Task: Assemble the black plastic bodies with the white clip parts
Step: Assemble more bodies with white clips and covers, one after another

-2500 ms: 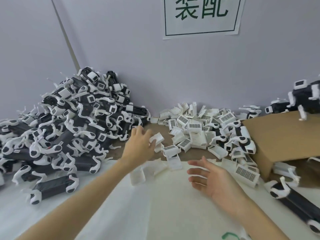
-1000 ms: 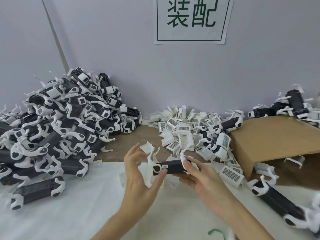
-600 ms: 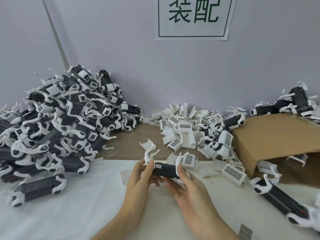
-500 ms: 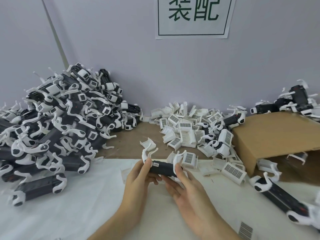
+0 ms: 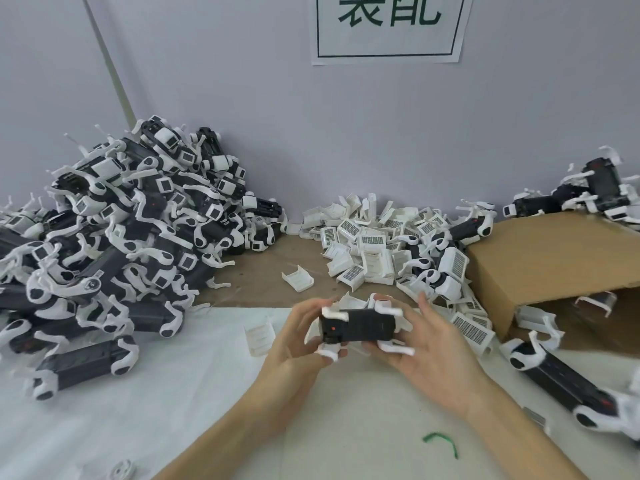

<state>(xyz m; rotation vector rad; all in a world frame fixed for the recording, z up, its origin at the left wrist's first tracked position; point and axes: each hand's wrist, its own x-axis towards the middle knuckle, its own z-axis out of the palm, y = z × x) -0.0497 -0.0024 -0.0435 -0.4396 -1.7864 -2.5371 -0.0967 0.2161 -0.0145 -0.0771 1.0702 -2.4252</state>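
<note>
Between both hands, left hand (image 5: 294,344) and right hand (image 5: 433,355) grip a black body (image 5: 360,327), hiding its ends.

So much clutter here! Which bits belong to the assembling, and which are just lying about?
Part of the job:
- black body, held by left hand and right hand
- loose white clip parts
- pile of black-and-white units

Just lying about:
- cardboard box
- wall sign
- green scrap

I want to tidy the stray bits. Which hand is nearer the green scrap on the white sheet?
Right. The right hand is above the green scrap, slightly left; the left hand is farther, up-left. Both grip the black body.
</note>
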